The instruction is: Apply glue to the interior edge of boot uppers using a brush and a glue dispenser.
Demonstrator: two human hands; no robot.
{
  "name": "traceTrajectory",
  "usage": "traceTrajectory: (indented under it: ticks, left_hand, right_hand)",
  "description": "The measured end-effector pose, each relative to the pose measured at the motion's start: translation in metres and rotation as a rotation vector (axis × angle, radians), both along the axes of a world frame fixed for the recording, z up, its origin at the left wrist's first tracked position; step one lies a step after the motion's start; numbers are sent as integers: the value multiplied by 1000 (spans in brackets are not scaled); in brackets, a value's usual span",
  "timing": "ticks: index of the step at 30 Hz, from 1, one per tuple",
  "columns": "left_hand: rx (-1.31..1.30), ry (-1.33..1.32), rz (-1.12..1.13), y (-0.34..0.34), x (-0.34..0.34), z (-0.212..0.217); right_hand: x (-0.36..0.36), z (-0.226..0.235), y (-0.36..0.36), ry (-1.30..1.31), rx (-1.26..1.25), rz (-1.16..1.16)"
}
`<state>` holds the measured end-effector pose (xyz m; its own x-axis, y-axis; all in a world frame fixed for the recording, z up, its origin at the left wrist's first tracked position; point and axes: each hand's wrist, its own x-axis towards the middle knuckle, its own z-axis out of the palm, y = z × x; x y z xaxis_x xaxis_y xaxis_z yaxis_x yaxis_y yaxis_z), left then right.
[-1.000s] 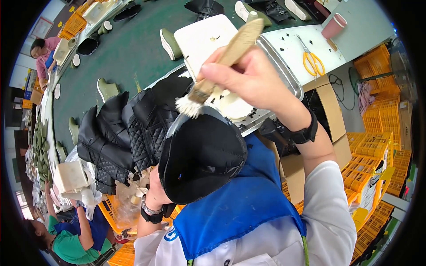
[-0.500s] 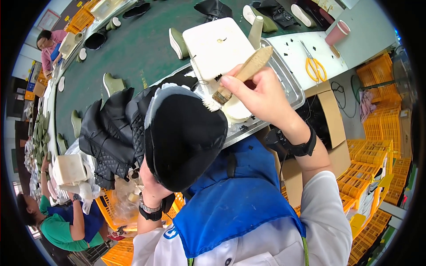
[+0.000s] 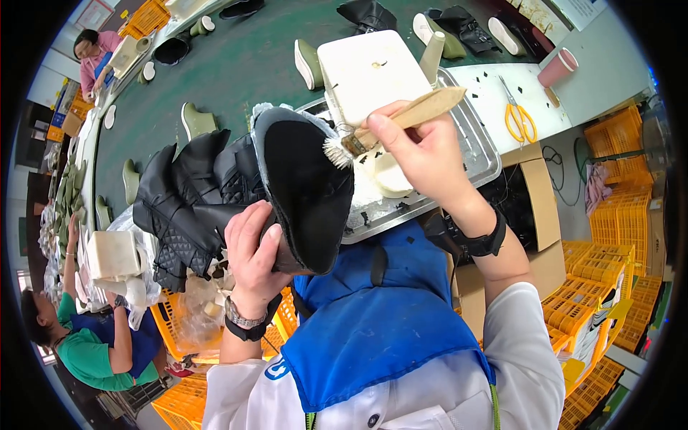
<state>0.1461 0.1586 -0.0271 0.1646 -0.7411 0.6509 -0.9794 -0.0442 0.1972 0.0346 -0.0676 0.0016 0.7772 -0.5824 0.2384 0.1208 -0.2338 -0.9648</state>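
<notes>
Item: black boot (image 3: pixel 304 190), sole up, which I am gripping from below with my left hand (image 3: pixel 252 251), fingers wrapped around its upper. Item: wooden brush (image 3: pixel 390 125), which I am pinching tight in my right hand (image 3: pixel 426 154), bristles touching the sole's edge. Item: metal tray (image 3: pixel 476 154), lying just beyond my right hand. Item: yellow scissors (image 3: pixel 517 118), lying further right on the white table (image 3: pixel 487 86). Item: more black boots (image 3: pixel 183 204), lying left of my left hand
</notes>
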Motion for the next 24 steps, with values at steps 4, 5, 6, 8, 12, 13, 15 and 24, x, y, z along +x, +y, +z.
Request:
traceTrajectory:
  ticks: [4, 5, 6, 8, 12, 13, 15, 24]
  left_hand:
    - [-64, -72, 63, 1, 6, 2]
    - [-52, -75, 89, 0, 6, 5]
    - [-52, -74, 97, 0, 8, 4]
    - [-62, -145, 121, 1, 13, 2]
    - [-68, -154, 160, -1, 17, 1]
    - [-70, -153, 170, -2, 18, 0]
    - [-88, -163, 172, -2, 22, -1]
    - [-105, -106, 112, 2, 17, 4]
  right_hand:
    - [2, -14, 13, -125, -166, 2]
    - [0, -15, 17, -109, -101, 45]
    - [-1, -14, 22, -107, -101, 53]
    - [-3, -9, 30, -80, -24, 134]
    - [-8, -5, 47, -78, 149, 206]
    - [-12, -4, 47, -17, 204, 246]
    - [-14, -5, 54, -60, 264, 256]
    - [9, -32, 26, -166, -61, -18]
